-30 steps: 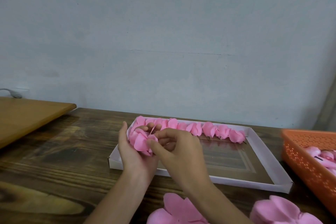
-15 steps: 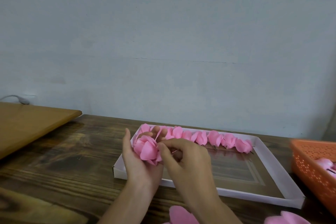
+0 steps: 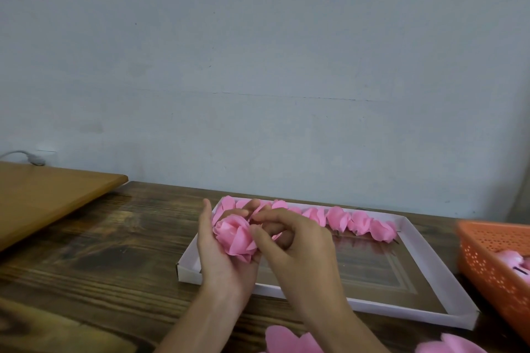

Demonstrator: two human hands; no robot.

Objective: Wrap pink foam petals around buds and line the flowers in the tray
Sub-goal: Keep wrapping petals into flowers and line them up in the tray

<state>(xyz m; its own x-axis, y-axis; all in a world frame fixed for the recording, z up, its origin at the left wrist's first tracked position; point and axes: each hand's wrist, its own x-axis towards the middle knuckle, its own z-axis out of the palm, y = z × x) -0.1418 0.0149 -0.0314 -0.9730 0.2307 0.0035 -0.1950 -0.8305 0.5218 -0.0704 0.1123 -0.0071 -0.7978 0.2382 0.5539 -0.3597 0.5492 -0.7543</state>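
Observation:
My left hand (image 3: 222,255) cups a pink foam flower (image 3: 235,236) above the near left corner of the white tray (image 3: 430,264). My right hand (image 3: 295,246) pinches the flower's right side with thumb and curled fingers. A row of finished pink flowers (image 3: 358,222) lies along the tray's far edge, its left end partly hidden behind my fingers. Loose pink foam petals (image 3: 289,341) lie on the table at the bottom edge of the view, with more petals (image 3: 450,345) at the bottom right.
An orange perforated basket (image 3: 493,261) holding pink buds stands at the right. A lighter wooden board (image 3: 43,195) sits raised at the left, with a grey cable (image 3: 25,155) behind it. A pale wall closes the back of the dark wooden table (image 3: 100,252).
The flower has turned in my left hand, its petals closed more tightly into a round bloom. My right fingers shifted along its right side. The camera tilted up slightly.

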